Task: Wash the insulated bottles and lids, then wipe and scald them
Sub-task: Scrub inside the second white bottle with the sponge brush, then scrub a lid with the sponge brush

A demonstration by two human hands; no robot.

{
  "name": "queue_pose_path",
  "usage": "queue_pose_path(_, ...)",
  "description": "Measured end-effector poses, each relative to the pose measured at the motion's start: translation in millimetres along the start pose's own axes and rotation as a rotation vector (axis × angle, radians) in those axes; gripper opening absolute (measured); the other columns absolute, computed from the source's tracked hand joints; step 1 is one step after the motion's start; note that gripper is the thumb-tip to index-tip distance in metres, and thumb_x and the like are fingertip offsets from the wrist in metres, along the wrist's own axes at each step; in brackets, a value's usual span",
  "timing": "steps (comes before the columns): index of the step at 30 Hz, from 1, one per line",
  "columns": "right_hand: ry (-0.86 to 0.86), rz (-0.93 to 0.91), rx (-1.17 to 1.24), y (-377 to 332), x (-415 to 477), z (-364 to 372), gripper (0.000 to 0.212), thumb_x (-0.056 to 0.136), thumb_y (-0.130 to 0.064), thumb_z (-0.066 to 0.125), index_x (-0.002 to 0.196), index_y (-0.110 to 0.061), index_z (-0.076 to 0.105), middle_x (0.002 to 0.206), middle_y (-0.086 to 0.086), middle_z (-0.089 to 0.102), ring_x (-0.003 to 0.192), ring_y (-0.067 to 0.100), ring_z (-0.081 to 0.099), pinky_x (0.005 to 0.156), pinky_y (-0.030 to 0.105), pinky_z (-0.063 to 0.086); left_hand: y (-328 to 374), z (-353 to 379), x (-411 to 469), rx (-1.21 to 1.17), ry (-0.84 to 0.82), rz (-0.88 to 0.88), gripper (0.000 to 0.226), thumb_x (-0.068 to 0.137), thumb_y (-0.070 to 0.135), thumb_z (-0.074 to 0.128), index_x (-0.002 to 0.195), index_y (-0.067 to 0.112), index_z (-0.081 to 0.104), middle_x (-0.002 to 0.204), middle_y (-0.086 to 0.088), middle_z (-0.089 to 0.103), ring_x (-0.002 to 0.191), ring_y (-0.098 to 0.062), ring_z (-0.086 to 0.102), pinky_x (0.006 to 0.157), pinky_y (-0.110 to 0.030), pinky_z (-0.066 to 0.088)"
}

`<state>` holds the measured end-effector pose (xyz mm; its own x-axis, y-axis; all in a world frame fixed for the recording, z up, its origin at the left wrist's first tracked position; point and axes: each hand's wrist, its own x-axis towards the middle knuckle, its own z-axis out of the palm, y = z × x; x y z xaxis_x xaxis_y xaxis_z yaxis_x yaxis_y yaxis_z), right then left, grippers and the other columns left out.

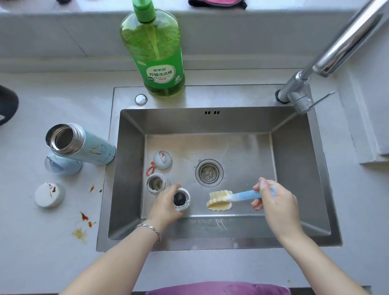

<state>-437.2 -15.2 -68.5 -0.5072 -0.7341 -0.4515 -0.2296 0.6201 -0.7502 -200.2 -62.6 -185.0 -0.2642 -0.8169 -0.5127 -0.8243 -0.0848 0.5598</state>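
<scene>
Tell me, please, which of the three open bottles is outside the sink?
The pale blue bottle on the counter left of the sink; the other two stand in the basin, one gripped by the left hand.

Green detergent bottle (155, 52) stands on far rim of sink (130, 168), chrome tap (328, 54) at far right. Brown stains (84, 216) on worktop (42, 263) left of it. Pink cloth (216, 2) on far ledge.

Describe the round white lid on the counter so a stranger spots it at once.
Start at the stainless steel sink and move left onto the grey counter. Nearer than the pale blue insulated bottle lies the round white lid. Unlike the pale blue cap by that bottle, it is white, marked red-brown.
</scene>
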Motion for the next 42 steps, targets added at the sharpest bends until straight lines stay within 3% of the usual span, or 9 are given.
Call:
queue_pose_path(14,-0.047,-0.117,-0.005,-20.7,-22.0,10.0,0.029,0.096,-0.022,0.047,0.072,-0.016,0.062,0.056,0.009,0.063,0.046,0.007,0.057,0.055,0.007,0.04,-2.7,-6.3,-17.7,0.212,-0.069,0.02,0.069,0.082,0.026,0.064,0.142,0.028,0.031,0.145,0.009,0.034,0.131,-0.016,0.036,0.096,-0.029,0.039)
queue_pose_path(16,-0.033,-0.149,0.02,-24.7,-27.5,5.8,0.027,0.095,-0.022,0.048,0.073,-0.018,0.062,0.052,0.005,0.063,0.049,0.007,0.059,0.056,0.005,0.04,-4.4,-23.4,-30.8,0.159,0.061,0.078,0.066,0.08,0.027,0.067,0.139,0.023,0.038,0.144,0.005,0.038,0.129,-0.018,0.041,0.101,-0.031,0.038)
queue_pose_path(19,-0.019,-0.167,0.059,-27.4,-35.4,-3.1,0.022,0.094,-0.023,0.051,0.076,-0.024,0.063,0.062,-0.007,0.068,0.057,0.009,0.063,0.06,0.005,0.04,-18.5,-70.3,-52.7,0.088,0.53,0.173,0.057,0.071,0.014,0.07,0.125,0.009,0.056,0.129,-0.008,0.055,0.115,-0.027,0.055,0.101,-0.034,0.041)
queue_pose_path(21,-0.029,-0.156,0.065,-28.9,-40.8,-5.8,0.018,0.093,-0.02,0.054,0.079,-0.025,0.063,0.063,-0.009,0.069,0.059,0.007,0.064,0.06,0.003,0.039,-42.0,-106.8,-63.8,0.103,0.823,0.039,0.054,0.07,0.011,0.068,0.123,0.005,0.055,0.126,-0.015,0.055,0.114,-0.029,0.05,0.1,-0.035,0.037)
queue_pose_path(23,-0.059,-0.152,0.059,-30.4,-46.4,-5.7,0.016,0.091,-0.015,0.055,0.082,-0.025,0.064,0.064,-0.008,0.069,0.055,0.004,0.064,0.058,0.0,0.039,-65.8,-140.2,-71.8,0.074,0.924,-0.231,0.057,0.075,0.011,0.068,0.128,0.001,0.049,0.132,-0.019,0.047,0.121,-0.033,0.041,0.103,-0.04,0.03)
queue_pose_path(28,-0.179,-0.155,0.021,-31.8,-56.5,4.7,0.019,0.09,0.0,0.052,0.096,-0.014,0.065,0.068,0.009,0.069,0.051,0.006,0.062,0.055,0.001,0.043,-118.4,-166.9,-67.1,0.002,0.64,-0.645,0.079,0.082,0.034,0.067,0.145,0.009,0.026,0.152,-0.01,0.025,0.136,-0.032,0.023,0.107,-0.045,0.025)
queue_pose_path(32,-0.26,-0.139,-0.035,-34.6,-58.8,13.8,0.025,0.091,0.004,0.046,0.101,-0.013,0.062,0.082,0.017,0.063,0.052,0.004,0.063,0.054,0.004,0.045,-136.5,-164.3,-59.8,0.016,0.619,-0.628,0.053,0.085,0.023,0.061,0.133,0.01,0.043,0.14,-0.013,0.039,0.125,-0.036,0.032,0.098,-0.042,0.034)
queue_pose_path(39,-0.443,0.067,-0.02,-28.0,-67.2,14.7,0.03,0.092,0.006,0.043,0.109,-0.01,0.061,0.075,0.013,0.068,0.054,0.011,0.063,0.054,0.011,0.049,-149.0,-161.0,-58.2,-0.148,0.61,-0.68,0.058,0.08,0.024,0.066,0.132,0.013,0.042,0.133,-0.016,0.035,0.125,-0.035,0.026,0.099,-0.041,0.036)
queue_pose_path(42,-0.566,0.191,0.06,-23.6,-73.0,5.5,0.039,0.07,-0.004,0.054,0.108,-0.015,0.062,0.082,0.014,0.069,0.06,0.011,0.064,0.054,0.014,0.05,-141.5,-160.5,-63.4,-0.082,0.598,-0.679,0.058,0.074,0.025,0.072,0.123,0.008,0.046,0.125,-0.017,0.045,0.123,-0.034,0.031,0.097,-0.041,0.036)
